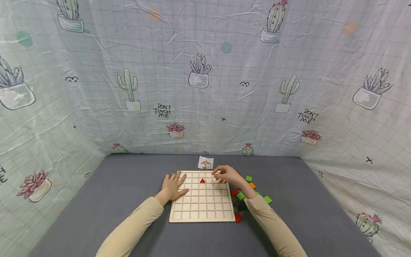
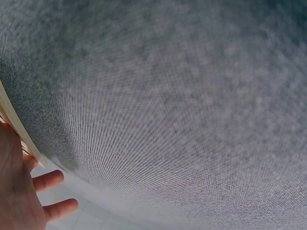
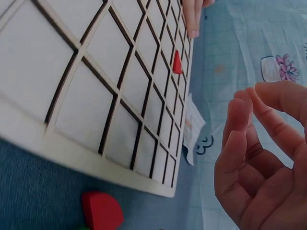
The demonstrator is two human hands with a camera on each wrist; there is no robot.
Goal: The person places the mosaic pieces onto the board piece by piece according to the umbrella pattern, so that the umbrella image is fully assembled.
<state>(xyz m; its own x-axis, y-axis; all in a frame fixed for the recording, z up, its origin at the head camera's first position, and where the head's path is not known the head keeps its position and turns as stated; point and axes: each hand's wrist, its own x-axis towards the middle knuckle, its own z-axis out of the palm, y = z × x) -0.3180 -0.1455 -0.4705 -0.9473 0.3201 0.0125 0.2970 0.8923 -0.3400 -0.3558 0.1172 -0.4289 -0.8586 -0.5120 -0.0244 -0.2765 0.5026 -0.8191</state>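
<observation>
A pale wooden board with a grid of square cells lies on the table. One red triangle sits in a cell of an upper row; the right wrist view also shows it. My left hand rests on the board's left edge with its fingers spread. Above the board's upper right corner hovers my right hand, its fingers loosely bent. In the right wrist view, the right hand's thumb and forefinger come close together, and no piece is visible between them.
Right of the board lie several loose pieces, among them a green square, an orange piece and a red rounded piece. A small pattern card lies beyond the far edge. A printed curtain hangs behind the grey table.
</observation>
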